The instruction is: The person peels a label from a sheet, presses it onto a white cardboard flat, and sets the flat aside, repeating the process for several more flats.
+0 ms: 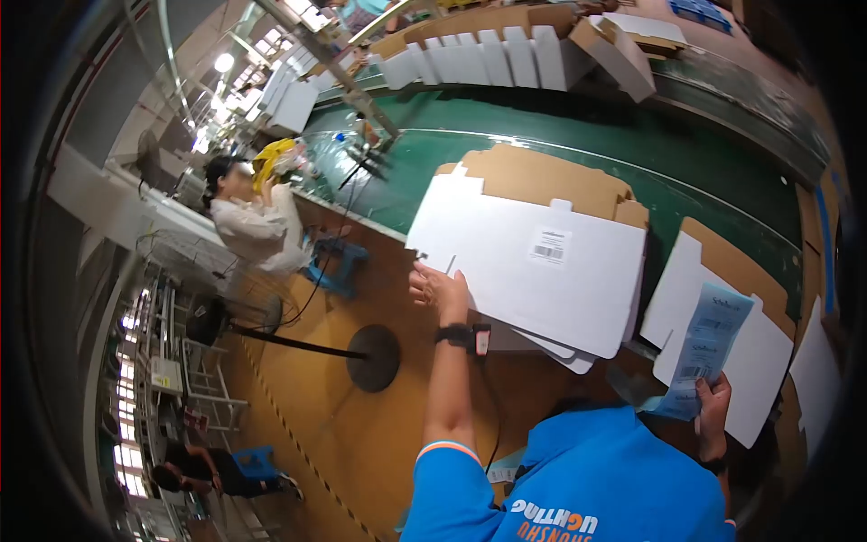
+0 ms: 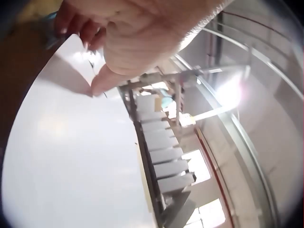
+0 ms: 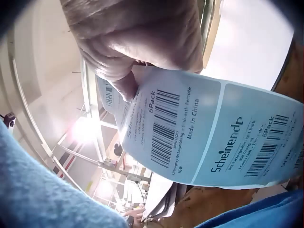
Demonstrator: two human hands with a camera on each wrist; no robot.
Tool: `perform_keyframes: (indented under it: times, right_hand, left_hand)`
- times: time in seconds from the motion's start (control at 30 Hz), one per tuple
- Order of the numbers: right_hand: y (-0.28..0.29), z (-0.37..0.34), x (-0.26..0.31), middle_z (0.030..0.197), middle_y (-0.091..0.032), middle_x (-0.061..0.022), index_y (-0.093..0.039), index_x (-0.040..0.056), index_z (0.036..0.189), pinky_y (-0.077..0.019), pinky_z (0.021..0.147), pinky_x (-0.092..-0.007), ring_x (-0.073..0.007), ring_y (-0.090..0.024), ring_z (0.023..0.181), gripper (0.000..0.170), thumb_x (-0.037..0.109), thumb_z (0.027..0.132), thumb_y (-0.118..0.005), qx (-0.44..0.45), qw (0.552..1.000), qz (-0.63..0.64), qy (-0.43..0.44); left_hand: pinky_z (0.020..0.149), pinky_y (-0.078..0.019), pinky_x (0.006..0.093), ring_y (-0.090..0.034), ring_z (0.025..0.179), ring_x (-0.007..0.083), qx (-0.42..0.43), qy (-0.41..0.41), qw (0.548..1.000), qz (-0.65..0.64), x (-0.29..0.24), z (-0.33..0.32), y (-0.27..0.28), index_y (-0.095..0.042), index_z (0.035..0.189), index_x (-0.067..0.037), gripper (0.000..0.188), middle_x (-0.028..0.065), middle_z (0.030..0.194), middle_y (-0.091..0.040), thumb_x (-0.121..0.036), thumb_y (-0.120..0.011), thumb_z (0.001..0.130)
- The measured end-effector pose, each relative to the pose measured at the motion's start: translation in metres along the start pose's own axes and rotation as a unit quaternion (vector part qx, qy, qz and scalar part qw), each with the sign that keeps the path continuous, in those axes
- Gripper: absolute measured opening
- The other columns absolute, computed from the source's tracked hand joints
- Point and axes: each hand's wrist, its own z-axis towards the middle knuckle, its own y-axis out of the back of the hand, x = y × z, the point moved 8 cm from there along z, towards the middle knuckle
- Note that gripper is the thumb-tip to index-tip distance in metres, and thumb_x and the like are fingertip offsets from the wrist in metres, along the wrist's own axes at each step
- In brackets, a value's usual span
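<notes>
A stack of flat, unfolded cardboard boxes [image 1: 506, 262], white on one face and brown on the flaps, lies before me. The top one bears a white barcode label [image 1: 549, 247]. My left hand [image 1: 441, 291] grips its left edge; in the left wrist view the thumb lies on the white cardboard [image 2: 71, 156] and the fingers curl at the edge. With finger and thumb, my right hand [image 1: 713, 405] pinches a pale blue strip of printed barcode labels [image 1: 709, 339]. In the right wrist view the label strip [image 3: 213, 128] curves away from the right hand [image 3: 142, 42].
A second flat-box stack [image 1: 736, 361] lies to the right. Behind is a green work surface [image 1: 722, 194], with a row of white box pieces [image 1: 488, 59] farther back. A black stand base [image 1: 373, 358] is on the floor at left. One person [image 1: 257, 217] sits beyond.
</notes>
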Motion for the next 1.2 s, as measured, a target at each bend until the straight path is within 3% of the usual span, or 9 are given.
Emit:
perform_keyframes:
  times: [0.07, 0.1, 0.2, 0.27, 0.6, 0.83, 0.93, 1.03, 1.2]
  right_hand:
    - [0.021, -0.012, 0.005, 0.094, -0.063, -0.0078, -0.054, -0.0026, 0.108, -0.0473, 0.081, -0.0310, -0.0168, -0.059, 0.085, 0.026, 0.003, 0.083, -0.058, -0.043, 0.999, -0.019, 0.009]
    - [0.026, -0.021, 0.015, 0.093, -0.063, -0.0072, -0.054, -0.0025, 0.108, -0.0469, 0.081, -0.0313, -0.0172, -0.059, 0.084, 0.027, 0.003, 0.083, -0.058, -0.075, 0.997, -0.034, 0.012]
    - [0.041, -0.035, 0.029, 0.091, -0.063, -0.0070, -0.057, -0.0042, 0.103, -0.0484, 0.075, -0.0300, -0.0144, -0.058, 0.081, 0.024, 0.007, 0.082, -0.061, -0.075, 0.989, -0.124, -0.015]
    - [0.048, -0.045, 0.035, 0.093, -0.065, -0.0074, -0.059, -0.0032, 0.103, -0.0486, 0.076, -0.0283, -0.0118, -0.058, 0.083, 0.024, 0.009, 0.083, -0.063, -0.066, 0.982, -0.172, -0.037]
    - [0.127, -0.088, 0.079, 0.107, -0.062, -0.0112, -0.052, -0.0011, 0.118, -0.0465, 0.087, -0.0321, -0.0190, -0.059, 0.098, 0.050, 0.013, 0.076, -0.073, -0.091, 0.976, -0.190, 0.057]
    - [0.159, -0.076, 0.075, 0.074, -0.063, -0.0039, -0.064, -0.0001, 0.086, -0.0457, 0.064, -0.0231, -0.0074, -0.055, 0.070, 0.018, 0.015, 0.080, -0.070, -0.181, 0.980, -0.039, 0.079]
    - [0.168, -0.073, 0.059, 0.072, -0.062, -0.0024, -0.063, 0.0004, 0.081, -0.0445, 0.061, -0.0221, -0.0072, -0.054, 0.068, 0.012, 0.011, 0.080, -0.070, -0.194, 0.954, -0.223, 0.047]
    - [0.181, -0.074, 0.033, 0.071, -0.056, -0.0017, -0.060, 0.0015, 0.079, -0.0411, 0.055, -0.0249, -0.0076, -0.050, 0.067, 0.023, 0.021, 0.079, -0.072, -0.265, 0.920, -0.250, 0.145]
    - [0.136, -0.055, 0.058, 0.071, -0.054, 0.0027, -0.057, 0.0023, 0.079, -0.0402, 0.060, -0.0200, -0.0041, -0.047, 0.066, 0.014, 0.012, 0.085, -0.066, -0.140, 0.979, -0.060, 0.133]
  left_hand:
    - [0.094, -0.0381, 0.0411, -0.048, 0.112, 0.0331, -0.023, -0.122, 0.992, -0.014, -0.056, -0.042, 0.020, -0.031, 0.133, 0.004, 0.077, 0.0216, 0.126, -0.046, -0.024, -0.071, 0.074]
    - [0.094, -0.0387, 0.0406, -0.049, 0.113, 0.0323, 0.157, -0.175, 0.945, -0.227, -0.083, -0.074, -0.010, -0.025, 0.137, 0.002, 0.078, 0.0209, 0.129, -0.043, -0.022, -0.069, 0.077]
    - [0.095, -0.0394, 0.0382, -0.048, 0.116, 0.0285, 0.695, 0.023, 0.461, -0.552, -0.170, -0.254, -0.010, -0.012, 0.143, -0.001, 0.080, 0.0194, 0.136, -0.039, -0.014, -0.064, 0.084]
    - [0.097, -0.0382, 0.0371, -0.048, 0.117, 0.0273, 0.790, 0.010, 0.312, -0.527, -0.203, -0.338, 0.025, -0.007, 0.144, -0.001, 0.086, 0.0194, 0.137, -0.038, -0.013, -0.065, 0.082]
    - [0.080, -0.0471, 0.0303, -0.061, 0.086, 0.0144, 0.764, -0.121, 0.430, -0.466, -0.251, -0.506, 0.041, -0.064, 0.097, 0.001, 0.018, 0.0073, 0.091, -0.067, -0.011, -0.066, 0.084]
    - [0.079, -0.0490, 0.0280, -0.060, 0.087, 0.0136, 0.717, -0.162, 0.453, -0.504, -0.238, -0.545, 0.046, -0.057, 0.110, 0.000, 0.028, 0.0081, 0.097, -0.064, -0.008, -0.065, 0.084]
    - [0.080, -0.0508, 0.0302, -0.060, 0.089, 0.0162, 0.725, -0.119, 0.483, -0.477, -0.235, -0.540, 0.048, -0.053, 0.115, 0.000, 0.034, 0.0107, 0.100, -0.061, -0.005, -0.063, 0.084]
    - [0.069, -0.0504, 0.0259, -0.060, 0.079, 0.0115, 0.735, -0.228, 0.505, -0.391, -0.231, -0.542, 0.037, -0.062, 0.097, -0.003, 0.017, 0.0062, 0.090, -0.063, -0.015, -0.063, 0.086]
    - [0.063, -0.0457, 0.0220, -0.054, 0.072, 0.0049, 0.673, -0.134, 0.453, -0.569, -0.214, -0.533, 0.007, -0.061, 0.086, -0.005, 0.011, 0.0000, 0.077, -0.062, -0.015, -0.066, 0.085]
